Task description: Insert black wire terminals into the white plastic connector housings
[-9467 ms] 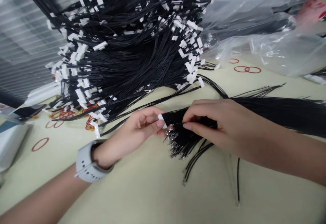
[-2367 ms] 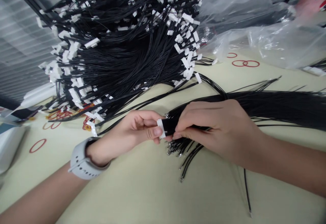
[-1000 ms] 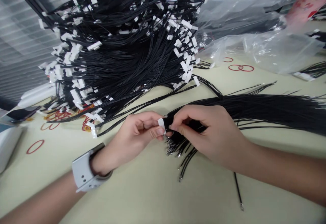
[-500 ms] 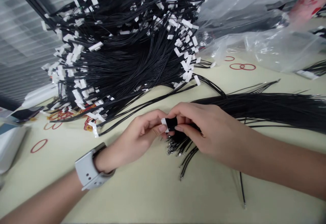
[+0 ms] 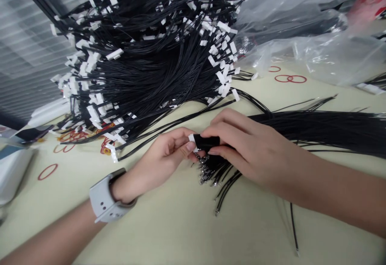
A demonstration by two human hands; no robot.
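Note:
My left hand (image 5: 173, 150), with a grey watch strap (image 5: 107, 200) on the wrist, pinches a white connector (image 5: 193, 141) between thumb and fingers. Black wires (image 5: 208, 141) run from the connector side by side into my right hand (image 5: 244, 140). The right thumb and fingers are closed round these wires a little way behind the connector. Under my hands lies a bundle of loose black wires (image 5: 325, 130), its metal-tipped ends (image 5: 208, 174) fanned out below the connector. One stray wire (image 5: 294, 226) hangs down toward the front.
A large heap of black wires with white connectors (image 5: 157, 64) fills the back left. Red rubber bands (image 5: 291, 79) lie right of the heap, with another red band (image 5: 47, 172) at left. Clear plastic bags (image 5: 319, 56) cover the back right. A white box (image 5: 16, 172) stands at the left edge.
My right hand has slid a short way to the right along the wires, so a longer stretch shows behind the connector. The left hand keeps its pinch.

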